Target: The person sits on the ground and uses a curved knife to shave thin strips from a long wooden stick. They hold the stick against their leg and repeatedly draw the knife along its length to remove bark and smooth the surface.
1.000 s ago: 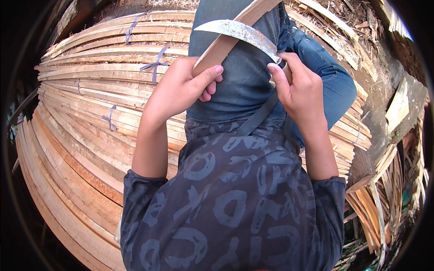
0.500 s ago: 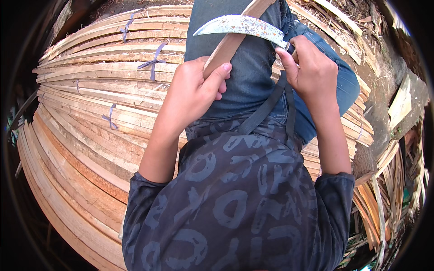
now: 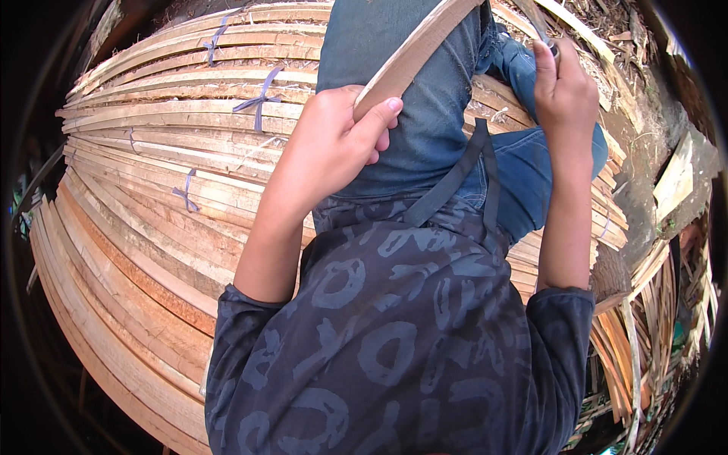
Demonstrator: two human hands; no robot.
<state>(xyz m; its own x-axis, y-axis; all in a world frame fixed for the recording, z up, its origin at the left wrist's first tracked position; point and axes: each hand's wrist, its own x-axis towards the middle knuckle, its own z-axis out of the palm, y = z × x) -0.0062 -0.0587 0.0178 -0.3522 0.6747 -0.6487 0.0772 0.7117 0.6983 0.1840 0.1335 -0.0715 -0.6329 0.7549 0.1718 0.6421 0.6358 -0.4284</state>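
A flat wooden slat [image 3: 422, 54] slants up and away over my thigh, its near end gripped in my left hand [image 3: 334, 144], thumb on top. My right hand [image 3: 567, 92] is raised off to the right, wrapped round the handle of a curved knife [image 3: 531, 17]. Its blade shows only in part at the upper edge, pointing away and apart from the slat. The slat's far end runs out of view.
Bundles of long wooden strips [image 3: 189, 114] tied with purple cord [image 3: 259, 99] lie under and left of me. My bent jeans-clad legs [image 3: 425, 136] are in the middle. Wood scraps [image 3: 674, 176] and thin split strips [image 3: 616, 356] lie at the right.
My right hand has swung the knife rightward and away from the slat, so the blade no longer crosses it. My left hand and the slat have shifted slightly right.
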